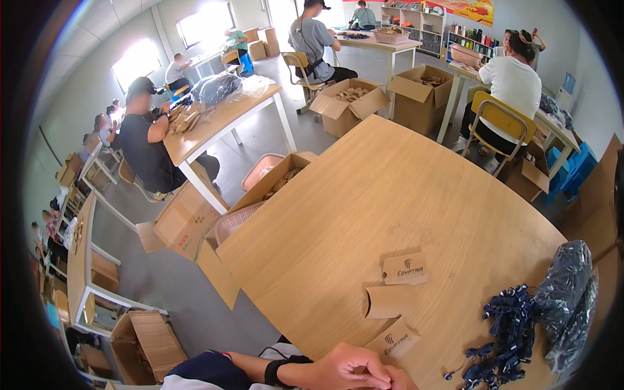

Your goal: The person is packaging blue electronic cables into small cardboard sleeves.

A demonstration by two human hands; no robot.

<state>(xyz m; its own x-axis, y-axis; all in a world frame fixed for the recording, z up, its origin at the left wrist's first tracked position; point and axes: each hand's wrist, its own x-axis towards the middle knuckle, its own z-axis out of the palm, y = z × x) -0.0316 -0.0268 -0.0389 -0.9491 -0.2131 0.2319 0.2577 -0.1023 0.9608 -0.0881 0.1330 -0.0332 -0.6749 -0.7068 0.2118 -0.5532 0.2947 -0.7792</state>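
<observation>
The left hand (344, 367) and right hand (402, 379) meet at the near edge of the counter (364, 214), fingers curled; I cannot tell whether they grasp anything. Just beyond lies a brown card sleeve (394, 339), two more farther off; light edge grips should prevent creasing. To the right, tangled dark earphones (510, 322) beside a plastic bag (564, 292) seem best teased out singly.

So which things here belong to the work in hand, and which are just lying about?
Likely the work:
- three small brown cardboard packets
- dark blue bundle of cords
- shiny plastic bags

Seemingly just about:
- blue stools, far right
- open cardboard box, lower left
</observation>
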